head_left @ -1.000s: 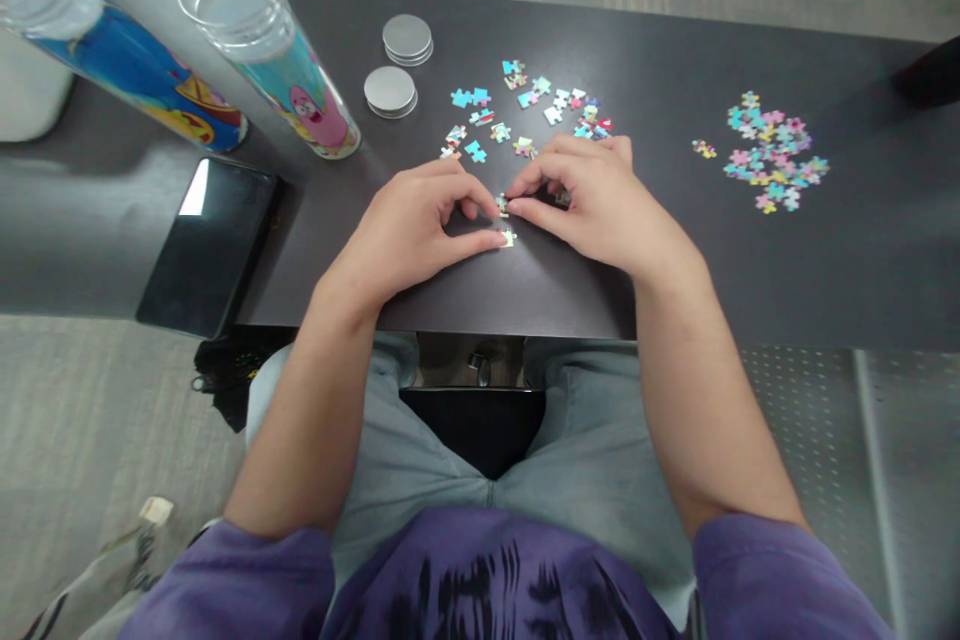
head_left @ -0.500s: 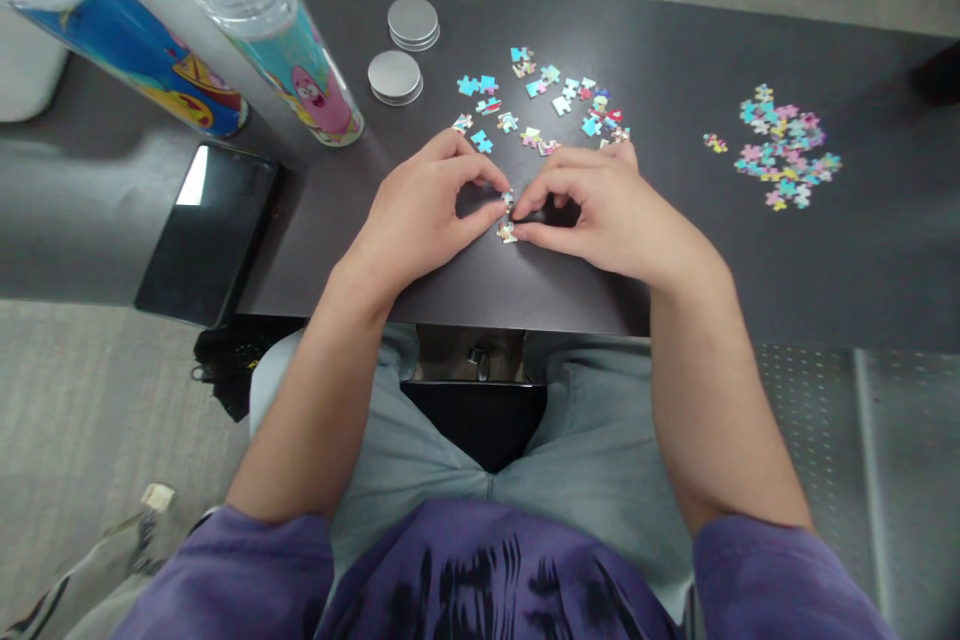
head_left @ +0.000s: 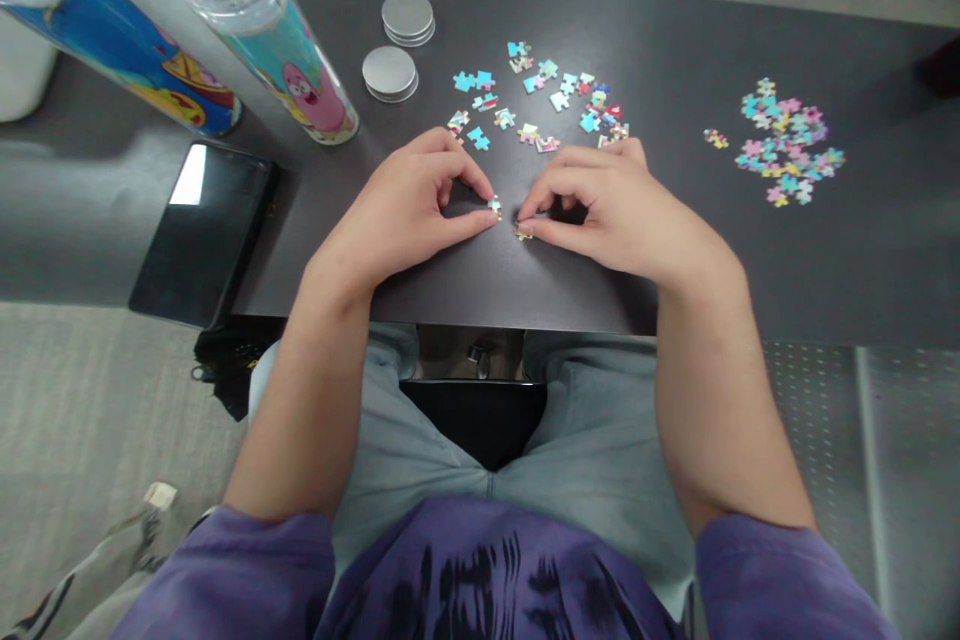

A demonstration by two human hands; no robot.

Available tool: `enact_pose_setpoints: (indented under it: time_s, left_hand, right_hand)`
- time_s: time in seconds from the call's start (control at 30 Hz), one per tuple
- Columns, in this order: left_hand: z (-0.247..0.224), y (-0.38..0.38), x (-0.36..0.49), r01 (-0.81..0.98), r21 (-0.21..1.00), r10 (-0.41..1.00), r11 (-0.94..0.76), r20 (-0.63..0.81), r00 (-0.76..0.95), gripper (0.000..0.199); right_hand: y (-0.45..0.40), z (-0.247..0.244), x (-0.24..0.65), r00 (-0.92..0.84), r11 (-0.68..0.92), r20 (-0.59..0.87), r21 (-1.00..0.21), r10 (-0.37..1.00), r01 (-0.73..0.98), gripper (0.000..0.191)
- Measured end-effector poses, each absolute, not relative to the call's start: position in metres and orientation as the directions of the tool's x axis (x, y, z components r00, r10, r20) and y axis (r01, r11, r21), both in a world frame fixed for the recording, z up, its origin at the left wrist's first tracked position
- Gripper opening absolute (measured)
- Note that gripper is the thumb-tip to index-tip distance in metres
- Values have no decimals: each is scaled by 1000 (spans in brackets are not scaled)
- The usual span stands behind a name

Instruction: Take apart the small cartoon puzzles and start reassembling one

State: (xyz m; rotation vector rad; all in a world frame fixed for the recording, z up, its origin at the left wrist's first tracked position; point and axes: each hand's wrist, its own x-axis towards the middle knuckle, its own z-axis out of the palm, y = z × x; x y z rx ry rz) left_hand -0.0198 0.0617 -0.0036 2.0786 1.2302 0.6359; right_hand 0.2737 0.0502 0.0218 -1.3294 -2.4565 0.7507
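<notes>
Between thumb and forefinger, my left hand (head_left: 412, 205) pinches a small puzzle piece (head_left: 495, 207) above the dark table (head_left: 450, 295). My right hand (head_left: 607, 210) is closed on another puzzle piece (head_left: 523, 232), a little to the right and nearer the front edge. A narrow gap separates the two pieces. Just beyond my hands lie scattered puzzle pieces (head_left: 559, 101), some of them joined, in blue, pink and white. A denser heap of puzzle pieces (head_left: 787, 148) sits at the right, with a small yellow and pink bit (head_left: 715, 138) beside it.
Two stacks of silver discs (head_left: 407, 14) (head_left: 390, 72) lie at the back left. Two clear-topped cartoon canisters (head_left: 319, 100) (head_left: 202, 85) stand farther left. Below them is a black phone-like slab (head_left: 202, 230). A dark object (head_left: 941, 72) stands at the right edge.
My hands have moved apart: the left slightly leftward, the right slightly rightward. The pieces at my fingertips, close together before, now have a gap between them. The view has shifted slightly.
</notes>
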Motion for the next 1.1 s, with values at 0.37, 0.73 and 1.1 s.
enact_pose_setpoints:
  time_s: [0.37, 0.73, 1.1]
  left_hand:
    - [-6, 67, -28, 525, 748, 857, -405, 111, 504, 20]
    - [-8, 63, -20, 503, 763, 859, -406, 131, 495, 12]
    - [-5, 62, -19, 514, 753, 857, -411, 126, 500, 14]
  right_hand:
    - [55, 22, 288, -584, 474, -12, -573, 811, 669, 10]
    - [61, 7, 276, -537, 385, -17, -678, 843, 626, 31]
    - [61, 4, 275, -515, 394, 23, -674, 857, 625, 18]
